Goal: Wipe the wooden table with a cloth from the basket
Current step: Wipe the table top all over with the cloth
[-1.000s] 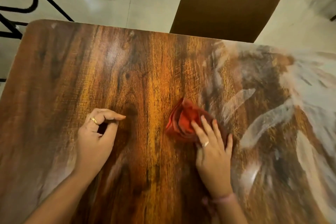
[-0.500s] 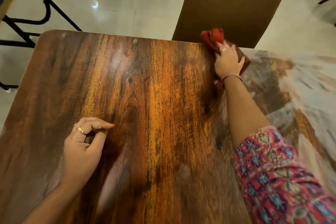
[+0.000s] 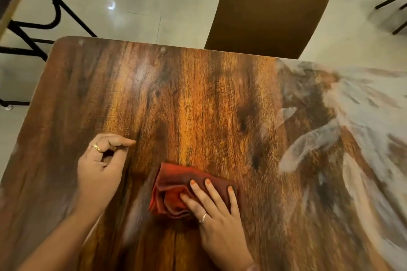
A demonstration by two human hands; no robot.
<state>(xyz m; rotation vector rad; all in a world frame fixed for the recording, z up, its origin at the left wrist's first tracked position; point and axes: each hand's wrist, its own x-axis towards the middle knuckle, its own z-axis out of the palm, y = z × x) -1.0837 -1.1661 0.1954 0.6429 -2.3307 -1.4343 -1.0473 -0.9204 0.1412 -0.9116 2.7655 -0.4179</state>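
A crumpled red cloth (image 3: 176,187) lies on the wooden table (image 3: 198,105) near its front middle. My right hand (image 3: 217,218) presses flat on the cloth with straight, spread fingers. My left hand (image 3: 102,165) rests on the bare wood to the left of the cloth, fingers loosely curled and holding nothing. Whitish smears (image 3: 352,138) cover the right part of the table top. No basket is in view.
A brown chair (image 3: 271,6) stands at the table's far edge. Black metal furniture legs (image 3: 44,17) stand on the tiled floor at the upper left. More dark legs (image 3: 394,4) show at the upper right.
My right hand has pulled the cloth back from the far edge of the table to the near middle. My left hand has stayed in place.
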